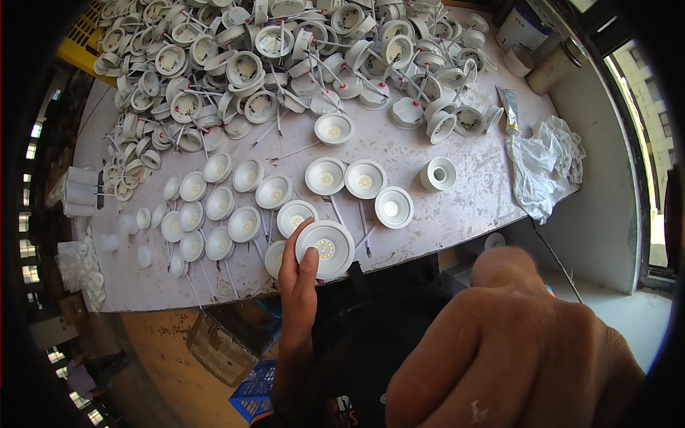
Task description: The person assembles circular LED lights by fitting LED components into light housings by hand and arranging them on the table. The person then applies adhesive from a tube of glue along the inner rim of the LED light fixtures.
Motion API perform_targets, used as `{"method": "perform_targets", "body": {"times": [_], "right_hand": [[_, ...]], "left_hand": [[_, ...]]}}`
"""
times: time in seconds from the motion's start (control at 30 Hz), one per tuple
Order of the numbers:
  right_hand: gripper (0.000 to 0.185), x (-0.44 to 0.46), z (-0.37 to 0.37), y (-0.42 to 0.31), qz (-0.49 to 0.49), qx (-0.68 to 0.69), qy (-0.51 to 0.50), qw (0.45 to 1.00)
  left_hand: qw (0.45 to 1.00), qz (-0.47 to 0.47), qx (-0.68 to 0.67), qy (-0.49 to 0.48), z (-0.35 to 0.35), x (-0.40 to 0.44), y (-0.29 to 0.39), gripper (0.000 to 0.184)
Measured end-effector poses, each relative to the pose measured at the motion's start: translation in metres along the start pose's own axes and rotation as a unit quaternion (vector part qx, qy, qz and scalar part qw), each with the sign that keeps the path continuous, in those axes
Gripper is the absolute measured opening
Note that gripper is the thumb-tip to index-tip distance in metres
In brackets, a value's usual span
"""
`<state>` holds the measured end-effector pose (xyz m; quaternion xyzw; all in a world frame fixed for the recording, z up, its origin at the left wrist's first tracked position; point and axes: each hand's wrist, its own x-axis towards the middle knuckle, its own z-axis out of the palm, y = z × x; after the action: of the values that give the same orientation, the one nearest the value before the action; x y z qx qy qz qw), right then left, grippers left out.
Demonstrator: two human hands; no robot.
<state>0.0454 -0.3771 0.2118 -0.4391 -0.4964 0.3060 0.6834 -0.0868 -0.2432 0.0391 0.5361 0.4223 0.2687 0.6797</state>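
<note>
My left hand (300, 285) grips a round white downlight (325, 250) by its rim at the table's front edge, the thumb over its face and the yellow LED dots showing. Large and close to the camera, my right hand (514, 342) is raised at the lower right with its fingers curled; whether it holds anything is hidden. Rows of similar white downlights (274, 192) with wires lie face up on the table, left of and beyond the held one. A white cup-shaped part (438, 174) stands by itself to their right.
A big heap of white lamp housings (244, 69) with wires covers the table's far side. At the right lie a tube (508, 108) and a crumpled white cloth (539, 160). A bucket (521, 28) stands beyond them. A blue crate (253, 392) is below the table.
</note>
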Motion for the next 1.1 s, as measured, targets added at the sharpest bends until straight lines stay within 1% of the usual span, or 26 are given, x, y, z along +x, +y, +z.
{"method": "perform_targets", "body": {"times": [0.07, 0.1, 0.13, 0.17, 0.2, 0.3, 0.33, 0.43, 0.5, 0.53, 0.57, 0.63, 0.7, 0.77, 0.93, 1.1], "right_hand": [[0.02, -0.027, -0.023, -0.011, -0.003, 0.022, 0.003, 1.0], [0.019, -0.062, -0.046, -0.028, -0.002, 0.033, 0.005, 0.999], [0.018, -0.01, -0.031, -0.001, -0.003, 0.043, 0.006, 0.999], [0.018, 0.058, 0.009, 0.038, -0.01, 0.051, 0.002, 0.999], [0.017, 0.053, 0.009, 0.038, -0.013, 0.061, 0.0, 0.998], [0.015, 0.048, 0.01, 0.042, -0.014, 0.095, -0.006, 0.995], [0.014, 0.041, 0.012, 0.04, -0.02, 0.105, -0.007, 0.994], [0.013, 0.03, 0.011, 0.039, -0.06, 0.128, -0.02, 0.99], [0.011, 0.022, 0.01, 0.039, -0.074, 0.148, -0.02, 0.986], [0.011, 0.019, 0.016, 0.045, -0.082, 0.16, -0.019, 0.984], [0.01, 0.018, 0.017, 0.047, -0.093, 0.172, -0.019, 0.98], [0.01, 0.011, 0.019, 0.049, -0.112, 0.197, -0.024, 0.974], [0.009, 0.008, 0.024, 0.051, -0.115, 0.221, -0.015, 0.968], [0.009, 0.006, 0.026, 0.055, -0.121, 0.24, -0.019, 0.963], [0.009, 0.019, 0.034, 0.068, -0.12, 0.289, -0.001, 0.95], [0.012, 0.012, 0.043, 0.071, -0.144, 0.342, 0.014, 0.928]], "left_hand": [[1.0, 0.007, -0.004, -0.001, 0.0, 0.003, -0.002, 0.043], [1.0, 0.014, -0.007, -0.003, 0.0, 0.002, -0.003, 0.043], [1.0, 0.011, -0.008, -0.003, 0.0, 0.002, -0.004, 0.043], [0.999, 0.036, 0.007, -0.005, 0.002, 0.005, -0.003, 0.044], [0.998, 0.056, 0.024, -0.007, 0.003, 0.005, -0.002, 0.044], [1.0, 0.022, -0.009, -0.007, 0.007, 0.004, 0.002, 0.045], [1.0, 0.024, -0.011, -0.006, 0.006, 0.002, 0.003, 0.045], [0.999, 0.039, 0.008, -0.002, 0.006, 0.005, 0.004, 0.044], [0.999, 0.035, 0.011, -0.003, 0.007, 0.004, 0.004, 0.045], [1.0, 0.015, -0.008, -0.003, 0.009, 0.003, 0.006, 0.045], [1.0, 0.022, -0.004, -0.002, 0.008, 0.002, 0.006, 0.045], [0.999, 0.032, 0.026, -0.012, 0.007, 0.003, 0.004, 0.045], [1.0, 0.008, 0.026, 0.0, 0.007, 0.0, 0.006, 0.044], [0.999, 0.031, 0.02, 0.009, 0.006, 0.003, 0.003, 0.043], [1.0, 0.02, 0.009, 0.009, 0.007, 0.002, 0.003, 0.043], [0.999, 0.036, 0.021, 0.002, 0.003, 0.008, 0.001, 0.044]]}}
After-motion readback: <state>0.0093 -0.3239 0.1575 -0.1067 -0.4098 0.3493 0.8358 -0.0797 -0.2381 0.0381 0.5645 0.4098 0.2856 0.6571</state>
